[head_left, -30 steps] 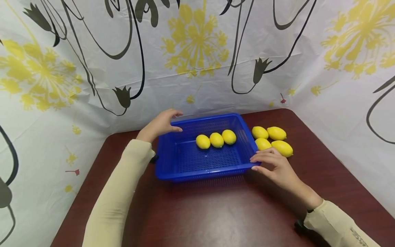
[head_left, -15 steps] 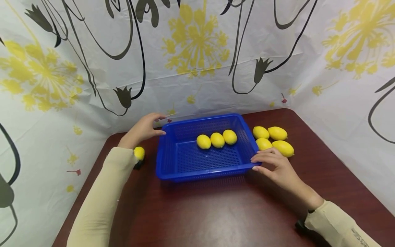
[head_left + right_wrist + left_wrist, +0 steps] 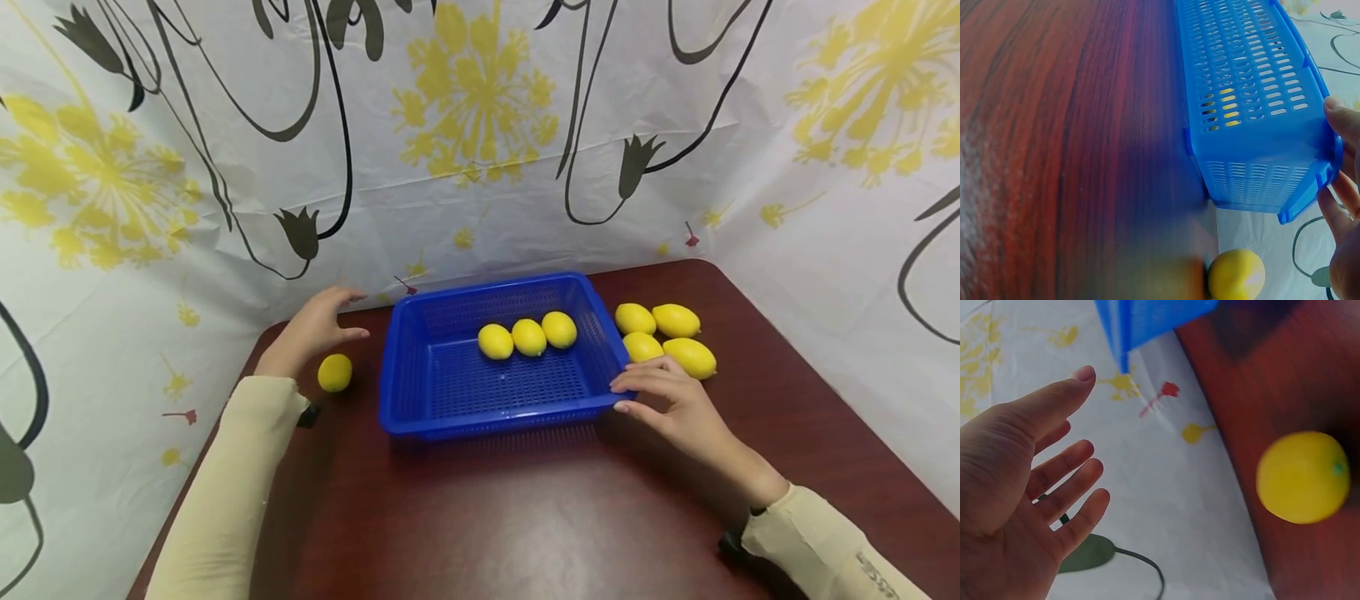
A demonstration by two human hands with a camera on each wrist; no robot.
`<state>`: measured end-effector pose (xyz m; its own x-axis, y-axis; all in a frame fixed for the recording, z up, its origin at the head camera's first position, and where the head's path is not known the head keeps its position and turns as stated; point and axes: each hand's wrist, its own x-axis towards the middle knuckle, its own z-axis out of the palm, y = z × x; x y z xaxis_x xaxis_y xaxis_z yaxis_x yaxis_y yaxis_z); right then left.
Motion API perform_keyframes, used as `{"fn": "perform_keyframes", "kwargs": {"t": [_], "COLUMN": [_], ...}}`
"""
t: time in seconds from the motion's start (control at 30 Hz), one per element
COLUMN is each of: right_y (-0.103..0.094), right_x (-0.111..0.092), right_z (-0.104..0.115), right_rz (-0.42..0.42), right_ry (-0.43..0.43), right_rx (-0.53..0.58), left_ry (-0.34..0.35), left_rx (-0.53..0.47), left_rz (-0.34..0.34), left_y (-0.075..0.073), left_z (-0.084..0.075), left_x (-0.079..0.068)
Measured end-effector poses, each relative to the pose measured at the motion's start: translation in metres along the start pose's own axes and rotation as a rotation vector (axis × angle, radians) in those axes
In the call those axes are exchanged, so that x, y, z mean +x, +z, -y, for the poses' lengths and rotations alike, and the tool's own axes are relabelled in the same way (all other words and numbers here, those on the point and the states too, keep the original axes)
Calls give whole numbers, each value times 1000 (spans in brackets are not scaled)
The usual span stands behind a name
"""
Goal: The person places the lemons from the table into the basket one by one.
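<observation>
A blue plastic basket (image 3: 480,427) with perforated walls stands on the table, three yellow lemons (image 3: 528,337) in a row inside it. At its front right corner my right hand (image 3: 686,412) grips the rim; in the right wrist view the thumb and fingers (image 3: 1335,212) lie on either side of that corner. My left hand (image 3: 311,331) hovers left of the basket, fingers spread and holding nothing. Just right of the left wrist, a single lemon (image 3: 334,372) rests on the table; in the left wrist view this lemon (image 3: 1303,477) lies apart from the hand.
Several more lemons (image 3: 677,320) sit in a cluster right of the basket, one partly behind my right hand. The dark red wooden table (image 3: 480,517) meets a white sheet with floral print (image 3: 480,225) at the back and sides.
My left hand has moved left and slightly down, away from the basket's back left corner, uncovering the single lemon. The right hand and the basket have stayed put.
</observation>
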<state>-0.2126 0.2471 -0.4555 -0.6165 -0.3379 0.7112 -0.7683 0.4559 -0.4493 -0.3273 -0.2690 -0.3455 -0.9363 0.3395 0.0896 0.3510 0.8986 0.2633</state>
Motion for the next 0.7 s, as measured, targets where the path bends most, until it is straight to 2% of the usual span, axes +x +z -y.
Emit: {"fn": "perform_keyframes", "kwargs": {"t": [0.5, 0.7], "right_y": [0, 0], "right_x": [0, 0], "right_z": [-1, -1], "right_rz": [1, 2], "right_ry": [-2, 0], "right_rx": [12, 8], "left_ry": [-116, -158], "left_rx": [66, 55], "left_rz": [40, 51], "left_y": [27, 38], "left_z": [39, 50], "left_x": [-22, -30]}}
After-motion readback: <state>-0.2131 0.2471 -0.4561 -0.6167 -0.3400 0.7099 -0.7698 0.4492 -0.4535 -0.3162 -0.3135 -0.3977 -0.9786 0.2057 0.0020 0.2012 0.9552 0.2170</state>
